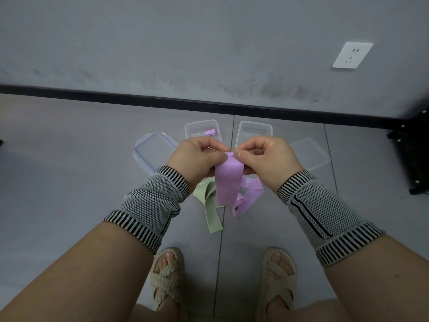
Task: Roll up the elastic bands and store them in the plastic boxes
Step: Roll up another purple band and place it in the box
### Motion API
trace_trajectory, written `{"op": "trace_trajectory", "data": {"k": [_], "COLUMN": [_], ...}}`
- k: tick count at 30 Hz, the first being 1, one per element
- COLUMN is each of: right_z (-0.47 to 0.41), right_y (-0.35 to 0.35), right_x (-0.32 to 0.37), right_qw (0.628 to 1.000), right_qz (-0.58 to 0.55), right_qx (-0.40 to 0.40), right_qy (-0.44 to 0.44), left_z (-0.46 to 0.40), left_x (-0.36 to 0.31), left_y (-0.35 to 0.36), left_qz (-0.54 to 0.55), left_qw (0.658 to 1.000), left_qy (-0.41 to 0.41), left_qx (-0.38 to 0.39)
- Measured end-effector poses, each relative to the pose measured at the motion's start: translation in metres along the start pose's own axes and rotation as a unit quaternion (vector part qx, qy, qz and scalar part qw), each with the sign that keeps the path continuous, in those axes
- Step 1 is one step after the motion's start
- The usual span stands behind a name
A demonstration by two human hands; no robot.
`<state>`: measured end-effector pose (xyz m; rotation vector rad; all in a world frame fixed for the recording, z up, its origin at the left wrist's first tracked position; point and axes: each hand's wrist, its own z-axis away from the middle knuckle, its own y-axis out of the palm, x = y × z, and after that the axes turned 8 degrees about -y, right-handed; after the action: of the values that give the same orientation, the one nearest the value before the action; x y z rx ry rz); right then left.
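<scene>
Both forearms run off frame; my left hand (199, 159) and right hand (262, 159) pinch the purple band (226, 182), hiding the boxes (254, 130) behind it.

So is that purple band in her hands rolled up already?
Barely started. Both hands' fingers pinch a small curl at the top of the purple elastic band; the rest hangs flat.

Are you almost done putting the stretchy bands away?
Not yet. One rolled purple band already sits in the left box. The left hand and right hand are rolling another purple band. A green band and a third purple band wait on the floor.
</scene>
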<state>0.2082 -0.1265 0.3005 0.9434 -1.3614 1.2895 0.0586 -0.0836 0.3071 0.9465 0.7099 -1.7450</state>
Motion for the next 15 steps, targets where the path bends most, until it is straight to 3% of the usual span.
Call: {"op": "trace_trajectory", "data": {"k": [5,10,15], "right_z": [-0.0004,-0.0023,-0.0040], "right_y": [0.0010,0.0023,0.0018], "right_x": [-0.0038,-0.0048,-0.0079], "right_qw": [1.000,0.999,0.999], "right_qz": [0.022,0.047,0.042], "right_qx": [-0.001,-0.005,-0.009], "right_qy": [0.005,-0.017,-0.028], "left_z": [0.0000,0.0019,0.0017], "left_x": [-0.0003,-0.0012,-0.0013], "left_y": [-0.0003,-0.0006,-0.0003], "left_qz": [-0.046,0.031,0.043], "left_qw": [0.999,0.999,0.998], "left_qy": [-0.005,-0.023,-0.023], "left_qx": [0.012,0.028,0.037]}}
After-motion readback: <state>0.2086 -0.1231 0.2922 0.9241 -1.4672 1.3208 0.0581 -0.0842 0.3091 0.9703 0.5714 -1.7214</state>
